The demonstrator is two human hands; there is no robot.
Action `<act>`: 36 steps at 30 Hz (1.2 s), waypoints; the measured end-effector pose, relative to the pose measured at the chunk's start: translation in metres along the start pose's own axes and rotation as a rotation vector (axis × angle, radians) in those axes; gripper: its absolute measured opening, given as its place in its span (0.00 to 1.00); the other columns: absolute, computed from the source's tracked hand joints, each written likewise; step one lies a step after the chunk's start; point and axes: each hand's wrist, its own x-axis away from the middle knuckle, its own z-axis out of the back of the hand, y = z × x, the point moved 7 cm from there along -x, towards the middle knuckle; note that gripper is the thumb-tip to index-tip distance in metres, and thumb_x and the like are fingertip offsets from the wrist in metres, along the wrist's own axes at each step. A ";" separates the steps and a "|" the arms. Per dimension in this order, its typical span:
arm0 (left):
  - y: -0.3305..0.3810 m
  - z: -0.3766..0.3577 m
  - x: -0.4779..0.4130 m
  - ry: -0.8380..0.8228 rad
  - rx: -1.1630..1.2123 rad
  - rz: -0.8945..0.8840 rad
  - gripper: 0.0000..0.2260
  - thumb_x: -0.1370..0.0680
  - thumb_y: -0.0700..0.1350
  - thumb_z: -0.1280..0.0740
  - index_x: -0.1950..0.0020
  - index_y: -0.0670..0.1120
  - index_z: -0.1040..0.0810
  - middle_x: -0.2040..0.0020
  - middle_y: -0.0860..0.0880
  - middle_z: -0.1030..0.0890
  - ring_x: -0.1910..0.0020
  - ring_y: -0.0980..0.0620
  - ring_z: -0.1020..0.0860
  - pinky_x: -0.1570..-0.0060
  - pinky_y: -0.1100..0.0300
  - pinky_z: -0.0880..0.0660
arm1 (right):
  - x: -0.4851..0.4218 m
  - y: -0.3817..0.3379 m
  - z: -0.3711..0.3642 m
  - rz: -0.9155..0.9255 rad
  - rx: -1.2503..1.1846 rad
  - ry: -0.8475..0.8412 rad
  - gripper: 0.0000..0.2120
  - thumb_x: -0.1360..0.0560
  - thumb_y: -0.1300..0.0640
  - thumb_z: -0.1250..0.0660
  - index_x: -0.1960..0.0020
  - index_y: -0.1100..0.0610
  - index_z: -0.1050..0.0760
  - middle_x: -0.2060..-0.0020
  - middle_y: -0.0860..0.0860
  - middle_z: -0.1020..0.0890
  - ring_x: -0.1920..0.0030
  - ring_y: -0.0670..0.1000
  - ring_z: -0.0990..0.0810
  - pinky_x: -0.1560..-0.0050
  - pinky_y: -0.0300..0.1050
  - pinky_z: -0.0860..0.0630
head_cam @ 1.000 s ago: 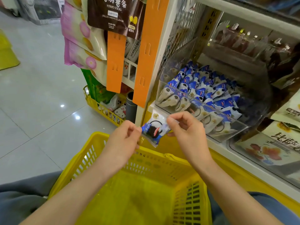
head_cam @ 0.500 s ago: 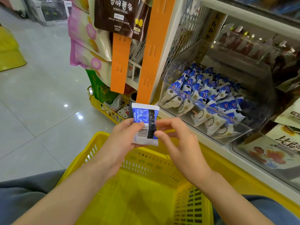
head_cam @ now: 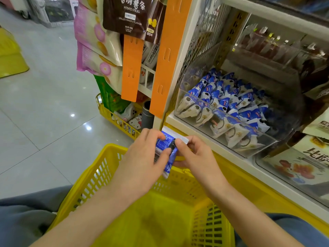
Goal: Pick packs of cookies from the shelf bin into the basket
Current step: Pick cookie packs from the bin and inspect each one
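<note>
Glossy grey floor tiles (head_cam: 44, 107) spread away to the left. Reaching forward over the yellow latticed plastic basket (head_cam: 99, 177), my left hand (head_cam: 147, 157) and right hand (head_cam: 197, 159) meet above its far rim. Thumbs and curled fingers of both pinch one crinkly blue-and-white cookie pack (head_cam: 168, 139). More packs (head_cam: 229, 102) fill the clear, rigid shelf bin (head_cam: 267, 145).

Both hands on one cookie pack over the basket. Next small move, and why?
Probably lower the cookie pack a little toward you and release it into the yellow basket. The left hand and right hand both pinch it, it is outside the clear shelf bin, it seems to hang near the basket's far rim, and no pack shows in the basket's visible part.
</note>
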 end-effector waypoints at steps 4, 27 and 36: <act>-0.002 -0.005 0.000 -0.041 -0.013 0.020 0.15 0.28 0.61 0.42 0.47 0.56 0.35 0.49 0.58 0.30 0.55 0.59 0.27 0.60 0.60 0.26 | 0.003 0.002 -0.008 0.017 -0.011 -0.045 0.03 0.23 0.59 0.38 0.54 0.59 0.30 0.59 0.54 0.21 0.62 0.44 0.19 0.63 0.40 0.19; -0.012 -0.006 -0.003 -0.046 0.025 0.024 0.08 0.20 0.45 0.42 0.42 0.51 0.30 0.53 0.51 0.19 0.59 0.57 0.22 0.61 0.62 0.27 | 0.007 0.008 -0.023 0.122 0.236 -0.127 0.15 0.23 0.55 0.37 0.38 0.54 0.33 0.45 0.49 0.22 0.50 0.46 0.19 0.48 0.47 0.21; -0.010 0.002 -0.007 0.034 0.187 0.067 0.07 0.21 0.40 0.40 0.49 0.52 0.29 0.54 0.55 0.19 0.58 0.62 0.21 0.62 0.70 0.26 | 0.007 -0.001 -0.020 0.212 0.262 -0.088 0.15 0.23 0.56 0.37 0.37 0.53 0.32 0.47 0.45 0.22 0.50 0.36 0.22 0.50 0.30 0.25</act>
